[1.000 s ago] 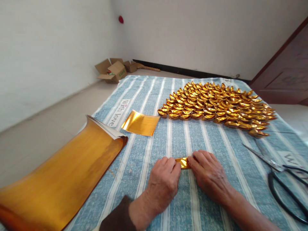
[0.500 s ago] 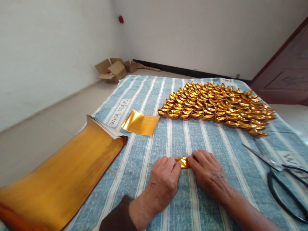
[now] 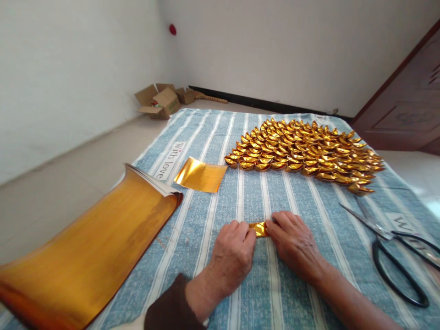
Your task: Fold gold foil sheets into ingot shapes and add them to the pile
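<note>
A narrow folded strip of gold foil paper [image 3: 258, 229] lies low over the striped cloth, its shiny middle showing between my two hands. My left hand [image 3: 234, 247] is closed on its left end. My right hand [image 3: 292, 238] grips the right end, thumb and fingers pressed together. Both ends of the strip are hidden under my fingers. Beyond the hands, a single square sheet of gold paper [image 3: 201, 175] rests with slightly curled edges. Many folded gold paper ingots [image 3: 302, 151] stand in close rows at the far right.
A thick stack of large gold paper sheets [image 3: 92, 243] curves along the left edge. Black-handled scissors [image 3: 385, 233] lie with blades apart at the right. Striped blue-and-white cloth [image 3: 206, 220] covers the surface. Cardboard boxes [image 3: 168, 103] stand on the floor behind.
Both hands keep their hold on the folded strip and have barely moved. The view has turned slightly, so the scissors and ingots appear a little further left.
</note>
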The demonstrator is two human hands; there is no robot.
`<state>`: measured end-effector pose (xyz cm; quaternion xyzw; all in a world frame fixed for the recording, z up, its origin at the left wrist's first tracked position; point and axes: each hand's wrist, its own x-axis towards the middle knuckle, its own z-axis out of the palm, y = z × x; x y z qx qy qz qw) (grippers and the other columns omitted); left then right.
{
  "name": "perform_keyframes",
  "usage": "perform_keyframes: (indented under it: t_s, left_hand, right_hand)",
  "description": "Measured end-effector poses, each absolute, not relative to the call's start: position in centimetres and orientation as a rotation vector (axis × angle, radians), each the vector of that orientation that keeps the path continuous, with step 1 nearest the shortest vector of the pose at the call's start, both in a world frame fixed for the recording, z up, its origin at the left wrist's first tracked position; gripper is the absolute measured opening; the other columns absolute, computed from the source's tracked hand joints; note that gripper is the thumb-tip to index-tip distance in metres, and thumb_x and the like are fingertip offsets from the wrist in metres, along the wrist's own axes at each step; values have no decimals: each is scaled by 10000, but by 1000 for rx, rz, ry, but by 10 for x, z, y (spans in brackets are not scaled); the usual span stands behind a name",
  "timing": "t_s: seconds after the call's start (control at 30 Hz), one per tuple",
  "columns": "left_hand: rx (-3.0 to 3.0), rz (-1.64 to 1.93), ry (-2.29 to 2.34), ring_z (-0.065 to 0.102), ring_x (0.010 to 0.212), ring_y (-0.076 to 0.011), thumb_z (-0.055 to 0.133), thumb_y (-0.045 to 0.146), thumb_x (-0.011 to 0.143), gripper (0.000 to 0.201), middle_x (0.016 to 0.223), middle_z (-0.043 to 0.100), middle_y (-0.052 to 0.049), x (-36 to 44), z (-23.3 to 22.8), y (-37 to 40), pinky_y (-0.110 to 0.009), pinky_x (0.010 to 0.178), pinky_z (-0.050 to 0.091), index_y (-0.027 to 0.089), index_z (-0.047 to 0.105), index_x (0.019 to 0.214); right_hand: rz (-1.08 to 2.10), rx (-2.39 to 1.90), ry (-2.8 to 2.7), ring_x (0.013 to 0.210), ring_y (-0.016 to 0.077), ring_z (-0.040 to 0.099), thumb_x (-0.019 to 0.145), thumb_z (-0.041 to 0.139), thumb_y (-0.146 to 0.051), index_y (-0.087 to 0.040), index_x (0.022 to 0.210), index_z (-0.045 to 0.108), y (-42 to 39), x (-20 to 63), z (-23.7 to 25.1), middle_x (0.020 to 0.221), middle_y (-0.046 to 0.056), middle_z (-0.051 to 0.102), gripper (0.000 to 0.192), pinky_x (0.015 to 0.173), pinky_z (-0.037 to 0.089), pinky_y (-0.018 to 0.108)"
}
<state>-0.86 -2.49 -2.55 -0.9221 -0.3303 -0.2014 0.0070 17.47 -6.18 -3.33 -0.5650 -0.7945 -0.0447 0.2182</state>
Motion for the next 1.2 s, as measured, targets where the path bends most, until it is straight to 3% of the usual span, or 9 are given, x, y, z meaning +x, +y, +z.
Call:
perform_keyframes:
  t_s: [0.47,0.87,1.2]
  left_hand:
    - [-2900,-737,-1126,500,683,-170,452,181,944,258,730,540,-33,-9,-28,-22,-297,632,426,173,587,724]
    - [-3012,-778,-1571,557,708,-153,598,116,820,143,724,549,-2,-3,-14,-19,-251,624,433,181,607,694]
    - [-3099,-42,-1933,577,750,-161,568,176,803,176,769,635,-25,2,17,2,-253,659,392,190,706,695]
  right_hand:
    - [-212,-1587,-2183,781,182,470,958,526,-295,-200,797,642,-58,175,-35,814,36,577,220,691,316,306]
    - [-228,-1591,-2186,799,193,467,955,539,-311,-196,794,636,-58,174,-37,800,33,574,220,697,299,316]
    - [-281,-1575,-2148,808,190,470,912,616,-320,-200,752,620,-56,174,-40,790,30,585,200,699,289,313]
